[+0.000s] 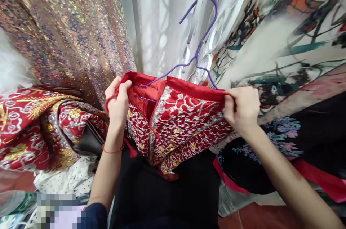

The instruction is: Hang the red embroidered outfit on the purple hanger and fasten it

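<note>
Stretched between my hands is a red skirt (pixel 186 113), embroidered in silver and gold, with a plain red waistband and an open slit near its middle. A purple clothes hanger (pixel 198 54) sits inside the waist, its hook pointing up and free. My left hand (pixel 119 97) is closed on the left end of the waistband, a red cord looped over it. At the other end, my right hand (pixel 242 108) grips the waistband in its curled fingers. A red tassel (pixel 132 149) hangs below my left wrist. The lower skirt bunches over my black-clothed lap.
Another red embroidered garment (pixel 67 121) lies heaped at left, over a white dotted cloth (pixel 67 176). A sequined curtain (pixel 72 23) hangs behind it. White scrolled metalwork (pixel 216 34) stands behind the hanger. Black cloth with blue flowers (pixel 281 131) lies at right.
</note>
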Demonstrator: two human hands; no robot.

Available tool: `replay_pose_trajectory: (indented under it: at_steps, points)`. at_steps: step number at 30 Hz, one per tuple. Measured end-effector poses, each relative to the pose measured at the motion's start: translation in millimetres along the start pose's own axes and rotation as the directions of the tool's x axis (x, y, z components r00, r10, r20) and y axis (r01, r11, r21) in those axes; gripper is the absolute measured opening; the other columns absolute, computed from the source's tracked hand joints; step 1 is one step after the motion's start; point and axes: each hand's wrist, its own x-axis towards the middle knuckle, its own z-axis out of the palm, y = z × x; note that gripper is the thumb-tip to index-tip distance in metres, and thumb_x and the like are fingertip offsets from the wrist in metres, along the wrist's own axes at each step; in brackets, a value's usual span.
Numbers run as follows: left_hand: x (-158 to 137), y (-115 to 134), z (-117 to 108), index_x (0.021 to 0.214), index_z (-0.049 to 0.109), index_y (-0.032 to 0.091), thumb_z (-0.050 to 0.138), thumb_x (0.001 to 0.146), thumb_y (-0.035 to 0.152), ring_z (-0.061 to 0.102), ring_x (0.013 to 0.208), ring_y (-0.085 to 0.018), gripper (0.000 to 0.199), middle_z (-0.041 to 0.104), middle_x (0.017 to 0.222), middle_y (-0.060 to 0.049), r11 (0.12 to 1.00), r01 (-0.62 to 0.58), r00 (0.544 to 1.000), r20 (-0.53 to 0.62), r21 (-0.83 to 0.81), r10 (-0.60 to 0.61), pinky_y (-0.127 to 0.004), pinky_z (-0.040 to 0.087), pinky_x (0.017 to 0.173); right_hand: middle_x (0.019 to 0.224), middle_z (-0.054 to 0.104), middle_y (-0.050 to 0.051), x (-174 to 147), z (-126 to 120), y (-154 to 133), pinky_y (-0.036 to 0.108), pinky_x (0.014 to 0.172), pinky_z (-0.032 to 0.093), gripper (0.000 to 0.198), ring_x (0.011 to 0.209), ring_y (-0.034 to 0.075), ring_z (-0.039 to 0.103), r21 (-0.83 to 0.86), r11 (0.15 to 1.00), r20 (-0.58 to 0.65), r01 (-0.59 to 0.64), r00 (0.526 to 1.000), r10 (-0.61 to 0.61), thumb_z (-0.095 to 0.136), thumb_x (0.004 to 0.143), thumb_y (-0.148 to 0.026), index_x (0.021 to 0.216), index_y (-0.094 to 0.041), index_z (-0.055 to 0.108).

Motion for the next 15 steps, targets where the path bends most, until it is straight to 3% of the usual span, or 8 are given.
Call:
replay_pose_trajectory:
  at_steps: [2, 5, 9, 11, 15]
  points:
    - [-1, -7, 0, 0.062, 0.047, 0.019, 0.066, 0.083, 0.040, 0.051, 0.076, -0.014, 0.035, 0.041, 0.071, 0.001, 0.998, -0.003, 1.000, 0.020, 0.068, 0.002, -0.026, 0.049, 0.076, 0.090, 0.072, 0.012, 5, 5, -15, 0.041, 0.076, 0.044, 0.028, 0.081, 0.026, 0.063, 0.021, 0.998, 0.121, 0.063, 0.991, -0.065, 0.048, 0.098, -0.038, 0.105, -0.018, 0.066]
    - [-7, -13, 4, 0.066, 0.049, 0.020, 0.063, 0.086, 0.041, 0.052, 0.089, -0.019, 0.032, 0.048, 0.079, -0.002, 0.964, -0.104, 0.995, 0.036, 0.246, 0.098, -0.034, 0.046, 0.094, 0.099, 0.074, 0.012, 19, 17, -46, 0.040, 0.078, 0.045, 0.039, 0.086, 0.026, 0.064, 0.056, 0.991, 0.216, 0.122, 0.967, -0.131, 0.055, 0.096, -0.046, 0.118, -0.015, 0.062]
    - [-25, -12, 11, 0.076, 0.053, 0.021, 0.059, 0.090, 0.039, 0.050, 0.109, -0.024, 0.024, 0.054, 0.100, -0.007, 0.858, -0.224, 0.972, 0.041, 0.463, 0.231, -0.044, 0.039, 0.107, 0.090, 0.073, 0.009, 45, 40, -77, 0.039, 0.077, 0.045, 0.021, 0.085, 0.024, 0.062, 0.093, 0.984, 0.325, 0.149, 0.930, -0.172, 0.049, 0.101, -0.031, 0.105, -0.019, 0.066]
    - [-35, -11, 12, 0.082, 0.056, 0.020, 0.055, 0.094, 0.037, 0.046, 0.121, -0.027, 0.020, 0.053, 0.115, -0.011, 0.792, -0.275, 0.958, 0.083, 0.545, 0.275, -0.047, 0.035, 0.112, 0.096, 0.073, 0.010, 61, 48, -85, 0.043, 0.080, 0.046, 0.023, 0.094, 0.026, 0.062, 0.104, 0.970, 0.308, 0.217, 0.921, -0.239, 0.044, 0.100, -0.019, 0.099, -0.021, 0.068]
    - [-44, -12, 15, 0.091, 0.062, 0.019, 0.049, 0.097, 0.033, 0.035, 0.140, -0.030, 0.020, 0.045, 0.135, -0.015, 0.715, -0.347, 0.936, 0.177, 0.607, 0.304, -0.051, 0.026, 0.120, 0.141, 0.060, 0.008, 90, 59, -86, 0.057, 0.100, 0.041, 0.030, 0.132, 0.032, 0.046, 0.119, 0.921, 0.195, 0.371, 0.901, -0.388, 0.039, 0.099, -0.012, 0.104, -0.026, 0.065]
